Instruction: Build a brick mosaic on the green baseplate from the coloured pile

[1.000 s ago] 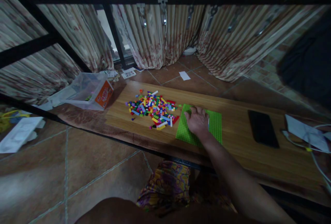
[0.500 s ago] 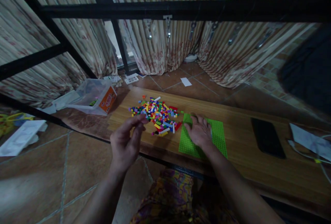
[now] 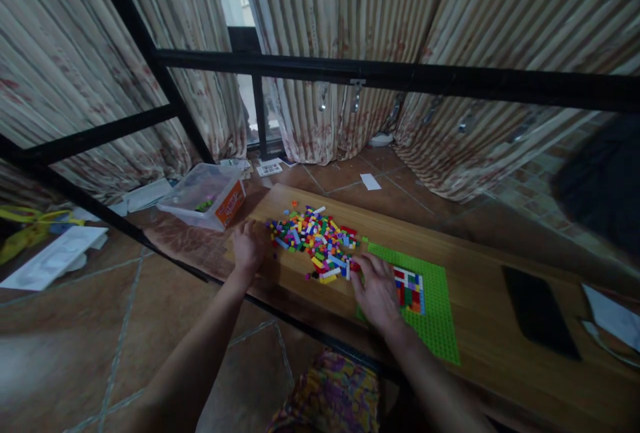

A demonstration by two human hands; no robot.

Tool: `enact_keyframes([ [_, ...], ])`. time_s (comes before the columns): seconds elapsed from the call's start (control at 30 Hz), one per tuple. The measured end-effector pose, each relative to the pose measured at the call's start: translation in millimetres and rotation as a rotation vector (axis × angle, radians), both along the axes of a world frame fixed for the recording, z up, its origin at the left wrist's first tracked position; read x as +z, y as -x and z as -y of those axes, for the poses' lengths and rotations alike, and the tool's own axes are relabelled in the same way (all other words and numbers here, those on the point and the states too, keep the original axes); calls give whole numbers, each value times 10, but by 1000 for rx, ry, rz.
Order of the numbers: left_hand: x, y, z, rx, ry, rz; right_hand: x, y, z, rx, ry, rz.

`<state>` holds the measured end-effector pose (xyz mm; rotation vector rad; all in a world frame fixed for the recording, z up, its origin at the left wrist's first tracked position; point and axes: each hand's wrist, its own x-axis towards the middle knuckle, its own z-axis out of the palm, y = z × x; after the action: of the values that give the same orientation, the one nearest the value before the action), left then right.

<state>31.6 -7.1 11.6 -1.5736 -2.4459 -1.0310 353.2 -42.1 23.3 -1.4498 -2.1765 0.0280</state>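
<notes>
My left hand (image 3: 249,247) is low over the wooden bench, just left of a loose pile of toy building bricks (image 3: 320,239); its fingers point away and are mostly hidden. My right hand (image 3: 377,286) reaches over the left part of a green studded baseplate (image 3: 437,313), its thumb and fingers closing round a small red brick (image 3: 354,265) at the pile's right edge. Beside that hand, a flat multicoloured brick build (image 3: 411,291) with white bricks along its border sits on the baseplate, partly covered by the hand.
Left of the bench (image 3: 475,256) stands a clear plastic box (image 3: 203,196) with an orange label. A black phone-like slab (image 3: 540,309) and white paper with a cable (image 3: 613,319) lie at the right. A black metal bar (image 3: 380,73) crosses beyond the bench.
My left hand has gone from raised, fingers pinched, down to the bench left of the pile. My right hand has shifted left on the baseplate to the pile's edge, uncovering the build. The view has tilted.
</notes>
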Motion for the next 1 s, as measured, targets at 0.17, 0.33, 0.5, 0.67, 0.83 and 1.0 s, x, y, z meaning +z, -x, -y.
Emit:
enact_keyframes([
  [0.17,-93,-31,-71,-122,51,-43,-84,237,-2,50,29,1],
  [0.33,-124,-42,-48,-317,80,-113,-179,266,-155,24,57,28],
  [0.5,-127,-20,-16,-436,91,-75,-210,283,-340,39,53,-15],
  [0.67,-113,-16,31,-575,39,25,-173,287,-474,56,41,-47],
  [0.83,-106,-20,72,-684,-21,131,-37,531,-610,114,63,-79],
  [1.0,-140,-23,70,-591,-75,182,140,1184,-915,279,113,-34],
])
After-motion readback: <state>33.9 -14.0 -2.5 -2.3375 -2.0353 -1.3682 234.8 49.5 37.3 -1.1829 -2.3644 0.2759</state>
